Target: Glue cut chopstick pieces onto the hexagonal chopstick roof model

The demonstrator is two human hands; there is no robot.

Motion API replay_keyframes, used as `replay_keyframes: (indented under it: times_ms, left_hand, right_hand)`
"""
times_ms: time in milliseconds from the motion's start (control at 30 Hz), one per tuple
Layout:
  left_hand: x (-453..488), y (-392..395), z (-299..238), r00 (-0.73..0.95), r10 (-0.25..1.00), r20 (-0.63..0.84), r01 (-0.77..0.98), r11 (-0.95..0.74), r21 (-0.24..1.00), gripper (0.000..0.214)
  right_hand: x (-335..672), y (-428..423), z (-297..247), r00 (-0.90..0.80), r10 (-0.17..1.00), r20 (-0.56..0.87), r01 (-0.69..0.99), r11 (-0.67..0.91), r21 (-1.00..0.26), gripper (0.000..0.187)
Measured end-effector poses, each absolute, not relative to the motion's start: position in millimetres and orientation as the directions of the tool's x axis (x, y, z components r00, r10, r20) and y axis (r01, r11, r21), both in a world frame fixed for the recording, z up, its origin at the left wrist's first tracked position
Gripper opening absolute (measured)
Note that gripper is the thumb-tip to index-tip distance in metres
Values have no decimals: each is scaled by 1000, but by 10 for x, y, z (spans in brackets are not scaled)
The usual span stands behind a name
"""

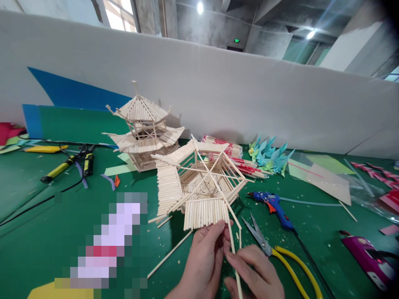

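In front of me stands a half-roofed pavilion model [170, 182] built from thin wooden sticks, with its roof frame open on the right side. My left hand [204, 255] is closed, thumb and fingers pinching the lower edge of the front roof panel [205, 212]. A long wooden stick [231, 238] runs down from that panel's right corner. My right hand [257, 270] is closed around its lower part. Scissors [264, 245] with yellow handles lie open just right of my right hand. Behind the model's left side stands a finished-looking two-roofed stick pagoda [141, 112].
A blue glue gun [274, 205] lies to the right, a purple device [364, 257] beyond it. Bundled sticks [222, 145] and teal folded paper [271, 153] sit behind. Yellow-black pliers [71, 162] lie left. A white board [218, 87] closes off the green table's back.
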State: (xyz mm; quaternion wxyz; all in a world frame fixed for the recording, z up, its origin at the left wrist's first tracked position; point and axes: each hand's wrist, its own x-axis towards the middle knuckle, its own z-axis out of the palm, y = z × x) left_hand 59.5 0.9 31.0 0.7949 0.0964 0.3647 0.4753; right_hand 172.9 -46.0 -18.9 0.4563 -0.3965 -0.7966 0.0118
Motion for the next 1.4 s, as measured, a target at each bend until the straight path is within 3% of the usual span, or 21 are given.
replay_keyframes:
  times_ms: [433, 1067, 1167, 1300, 1400]
  left_hand:
    - [612, 1, 288, 334, 821, -463, -701, 545, 460, 11]
    - [618, -20, 260, 327, 770, -549, -686, 592, 422, 7]
    - [592, -73, 204, 340, 769, -541, -658, 606, 448, 9]
    - [552, -164, 89, 400, 742, -538, -607, 654, 451, 11]
    - [534, -240, 36, 434, 730, -528, -587, 674, 449, 11]
  right_hand:
    - [1731, -467, -226, -250, 648, 719, 627, 674, -390, 48]
    - [1690, -503, -251, -225, 646, 730, 633, 666, -394, 48]
    - [1694, -588, -275, -116, 664, 739, 734, 559, -387, 46]
    - [1986, -749, -349, 29, 704, 709, 869, 332, -365, 23]
    - [2386, -877, -428, 203, 786, 584, 907, 74, -415, 13]
